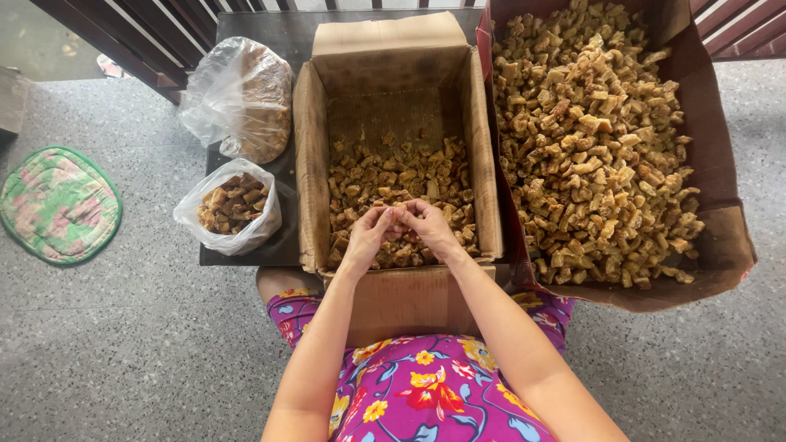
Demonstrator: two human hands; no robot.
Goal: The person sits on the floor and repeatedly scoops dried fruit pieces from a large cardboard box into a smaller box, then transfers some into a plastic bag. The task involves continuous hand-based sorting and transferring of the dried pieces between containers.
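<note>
My left hand [366,236] and my right hand [431,227] meet fingertip to fingertip over the near end of an open cardboard box [312,164]. Together they pinch a small brown fried piece [399,216] between them. The box holds a layer of similar golden-brown chunks [401,184] across its near half, its far floor mostly bare. Both forearms reach in from below, over a purple flowered garment [426,385].
A larger reddish-brown carton [720,237] heaped with the same chunks sits at the right. On the dark low table [270,33] stand a small clear bag of chunks [233,205] and a bigger clear bag [246,94]. A green quilted mat [57,205] lies on the speckled floor at left.
</note>
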